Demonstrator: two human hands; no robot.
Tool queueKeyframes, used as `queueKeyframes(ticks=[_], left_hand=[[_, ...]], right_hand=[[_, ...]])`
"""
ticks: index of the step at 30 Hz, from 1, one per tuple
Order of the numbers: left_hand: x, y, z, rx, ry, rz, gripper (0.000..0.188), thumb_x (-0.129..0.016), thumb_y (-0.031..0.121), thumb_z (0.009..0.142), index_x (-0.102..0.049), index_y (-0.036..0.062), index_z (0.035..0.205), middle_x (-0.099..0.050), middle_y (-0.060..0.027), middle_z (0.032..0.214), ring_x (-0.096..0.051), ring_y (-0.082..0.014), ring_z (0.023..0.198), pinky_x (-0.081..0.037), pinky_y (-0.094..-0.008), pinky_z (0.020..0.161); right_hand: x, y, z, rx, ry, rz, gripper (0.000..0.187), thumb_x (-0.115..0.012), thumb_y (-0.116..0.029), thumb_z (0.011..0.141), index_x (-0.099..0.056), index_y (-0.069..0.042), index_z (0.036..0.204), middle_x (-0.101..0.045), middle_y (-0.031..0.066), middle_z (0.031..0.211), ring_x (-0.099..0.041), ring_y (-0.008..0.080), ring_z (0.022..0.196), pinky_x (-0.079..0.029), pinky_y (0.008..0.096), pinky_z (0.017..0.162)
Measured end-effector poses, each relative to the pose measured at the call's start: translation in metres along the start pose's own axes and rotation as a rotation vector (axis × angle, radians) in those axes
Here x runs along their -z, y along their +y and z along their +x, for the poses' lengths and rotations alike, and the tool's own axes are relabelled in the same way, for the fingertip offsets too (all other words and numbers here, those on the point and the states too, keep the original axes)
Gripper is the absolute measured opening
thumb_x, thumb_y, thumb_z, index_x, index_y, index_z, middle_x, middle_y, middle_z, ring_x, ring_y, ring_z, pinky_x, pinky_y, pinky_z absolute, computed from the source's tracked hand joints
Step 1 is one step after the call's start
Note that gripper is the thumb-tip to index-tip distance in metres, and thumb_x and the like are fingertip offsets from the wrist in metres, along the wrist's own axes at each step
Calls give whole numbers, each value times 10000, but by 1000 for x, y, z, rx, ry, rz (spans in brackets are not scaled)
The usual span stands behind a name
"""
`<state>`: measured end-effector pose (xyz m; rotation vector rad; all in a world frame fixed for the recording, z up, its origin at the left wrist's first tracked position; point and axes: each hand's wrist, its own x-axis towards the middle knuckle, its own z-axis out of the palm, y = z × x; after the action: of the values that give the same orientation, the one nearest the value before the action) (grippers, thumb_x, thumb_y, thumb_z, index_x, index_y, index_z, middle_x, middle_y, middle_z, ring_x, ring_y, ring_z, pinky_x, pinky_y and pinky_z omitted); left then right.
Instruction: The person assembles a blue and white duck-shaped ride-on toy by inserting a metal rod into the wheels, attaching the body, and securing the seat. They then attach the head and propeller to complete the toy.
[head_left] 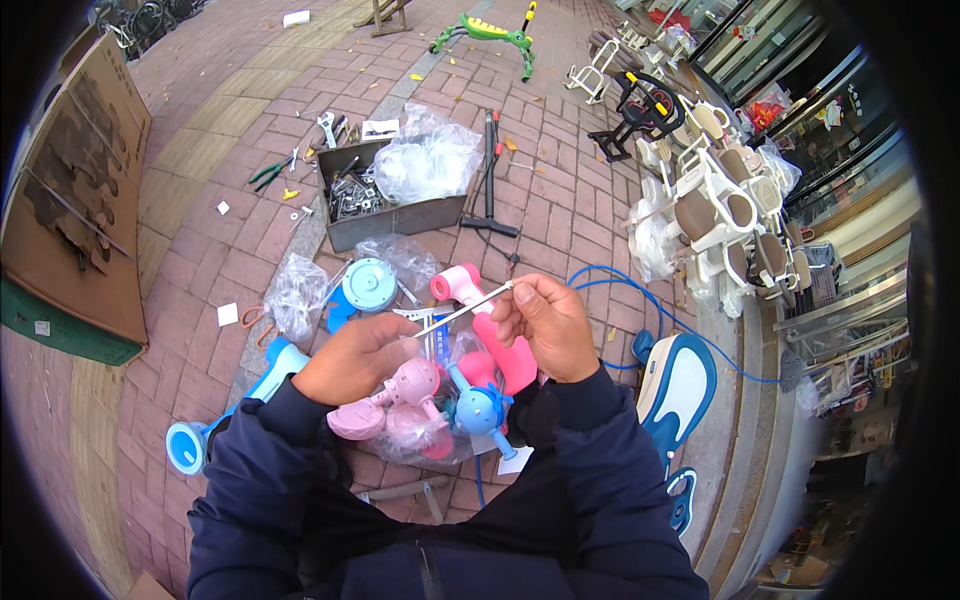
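A thin, pale metal rod point(455, 315) slants between my two hands above the plastic parts. My left hand point(358, 357) is closed on its lower end. At its upper end, my right hand point(552, 325) pinches the tip between thumb and forefinger. Just beneath lie a pink plastic part with a round socket point(457, 284), a light pink figure-shaped part point(408, 388) and a blue figure-shaped part point(480, 408), partly over clear plastic bags. A round light blue part point(369, 286) sits beyond my left hand.
Ahead stands a metal toolbox point(400, 220) with loose hardware and a plastic bag. A pump point(490, 180) is beside it, and a blue hose point(655, 300) curves right. A cardboard box point(125, 200) stands left; child seats point(715, 215) are piled right. A blue-white board point(678, 385) lies near my right arm.
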<state>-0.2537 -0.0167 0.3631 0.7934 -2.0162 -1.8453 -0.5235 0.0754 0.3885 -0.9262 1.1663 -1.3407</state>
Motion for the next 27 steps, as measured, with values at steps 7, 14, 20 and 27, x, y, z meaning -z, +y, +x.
queueKeyframes(ticks=[7,14,20,27], left_hand=[[-5,-5,-5,25,86,-44,184,-608,147,1007,-681,-17,1048,-615,-26,800,-567,-106,721,-478,-295,653],[3,-8,-5,51,44,-76,180,-592,150,1008,-675,-9,1002,-615,-20,785,-563,-105,697,-473,-288,631],[-14,-9,-3,54,-40,-201,207,-549,172,1038,-649,6,965,-568,-24,752,-546,-121,689,-463,-276,648],[-26,2,-7,153,-160,-427,287,-501,254,1074,-630,35,941,-559,2,792,-501,-90,684,-406,-260,604]], right_hand=[[1,-1,-2,21,4,-2,236,-566,-187,1066,-643,23,1140,-708,102,955,-682,153,750,-572,296,662],[8,-9,-2,-28,-108,173,250,-613,-100,1026,-637,39,1233,-719,121,982,-705,176,781,-591,304,700],[0,-7,-5,-84,-162,80,241,-702,-122,976,-667,46,1145,-727,115,887,-712,181,716,-599,304,661],[-25,3,-7,-68,-93,-139,208,-705,-139,983,-699,54,1062,-728,105,860,-692,143,697,-576,274,650]])
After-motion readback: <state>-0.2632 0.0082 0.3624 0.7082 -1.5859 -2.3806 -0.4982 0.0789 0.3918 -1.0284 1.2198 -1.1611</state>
